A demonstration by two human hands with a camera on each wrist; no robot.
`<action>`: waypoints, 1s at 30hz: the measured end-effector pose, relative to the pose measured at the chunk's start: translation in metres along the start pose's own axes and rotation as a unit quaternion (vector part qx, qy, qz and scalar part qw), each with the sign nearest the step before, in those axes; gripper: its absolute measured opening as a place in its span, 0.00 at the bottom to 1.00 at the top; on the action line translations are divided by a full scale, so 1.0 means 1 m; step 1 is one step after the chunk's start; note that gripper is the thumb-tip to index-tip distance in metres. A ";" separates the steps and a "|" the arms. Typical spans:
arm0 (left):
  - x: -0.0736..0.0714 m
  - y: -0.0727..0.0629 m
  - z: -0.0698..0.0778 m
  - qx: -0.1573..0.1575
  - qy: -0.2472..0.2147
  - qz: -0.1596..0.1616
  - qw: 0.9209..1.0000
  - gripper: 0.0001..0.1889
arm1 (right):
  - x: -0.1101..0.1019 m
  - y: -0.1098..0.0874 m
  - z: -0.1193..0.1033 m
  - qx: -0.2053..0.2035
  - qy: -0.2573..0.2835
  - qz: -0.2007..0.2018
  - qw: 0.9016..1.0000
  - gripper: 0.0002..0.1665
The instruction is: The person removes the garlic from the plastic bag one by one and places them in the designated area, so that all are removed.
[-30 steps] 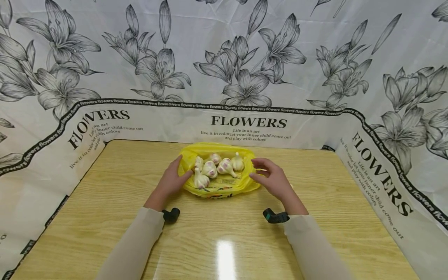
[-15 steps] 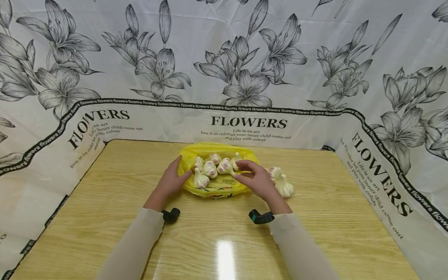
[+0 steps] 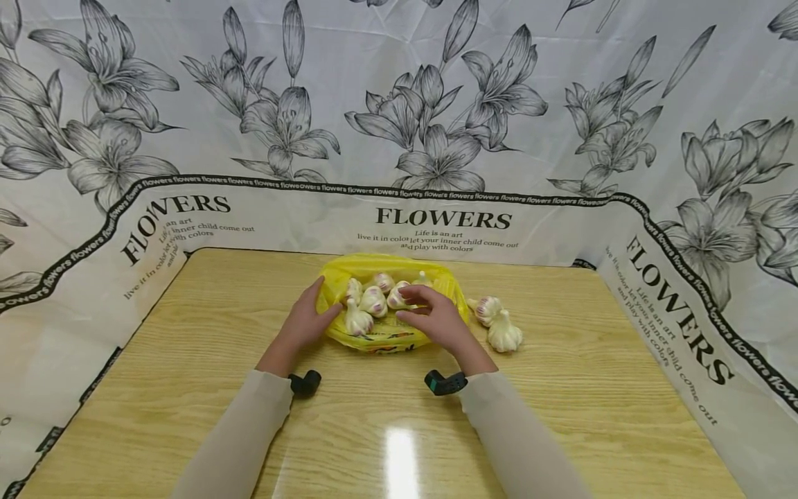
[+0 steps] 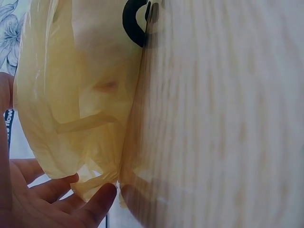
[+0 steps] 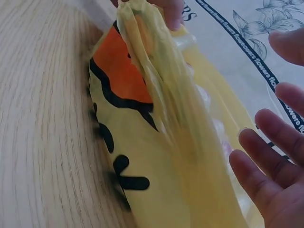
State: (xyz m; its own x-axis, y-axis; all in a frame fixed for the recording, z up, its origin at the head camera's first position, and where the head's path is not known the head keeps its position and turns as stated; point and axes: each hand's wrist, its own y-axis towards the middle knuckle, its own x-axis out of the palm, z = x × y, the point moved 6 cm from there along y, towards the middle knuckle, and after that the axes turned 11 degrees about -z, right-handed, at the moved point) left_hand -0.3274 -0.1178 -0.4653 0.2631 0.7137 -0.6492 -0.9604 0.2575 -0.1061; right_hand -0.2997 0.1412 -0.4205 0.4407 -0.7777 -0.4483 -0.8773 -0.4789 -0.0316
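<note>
Far on the table [image 3: 349, 416], a bag [image 3: 400, 335] of garlic bulbs [image 3: 373, 303] is set mouth-up | gripped at left by the left hand [image 3: 303, 320], seemingly for steadiness | right hand [image 3: 440, 320] poised over bulbs, fingers relaxed, nothing grasped | two loose bulbs [image 3: 503, 334] laid at right

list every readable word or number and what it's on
"FLOWERS": floral cloth, back, left and right
"flowers", repeated: black band on cloth
"Life is an art live it in color let your inner child come out and play with colors": cloth, under each "FLOWERS", folded at left
Yellow bag: print partly hidden, unreadable
</note>
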 end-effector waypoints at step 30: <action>0.002 -0.002 -0.002 0.001 -0.008 0.000 1.000 0.43 | 0.052 0.027 -0.015 -0.007 -0.078 -0.006 0.997 0.25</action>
State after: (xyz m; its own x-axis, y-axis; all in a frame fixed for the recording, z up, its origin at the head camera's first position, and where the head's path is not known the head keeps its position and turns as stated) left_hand -0.3254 -0.1186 -0.4682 0.2637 0.7238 -0.6376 -0.9605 0.2578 -0.1045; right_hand -0.2971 0.0815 -0.4310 0.4153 -0.6997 -0.5813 -0.8689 -0.4943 -0.0258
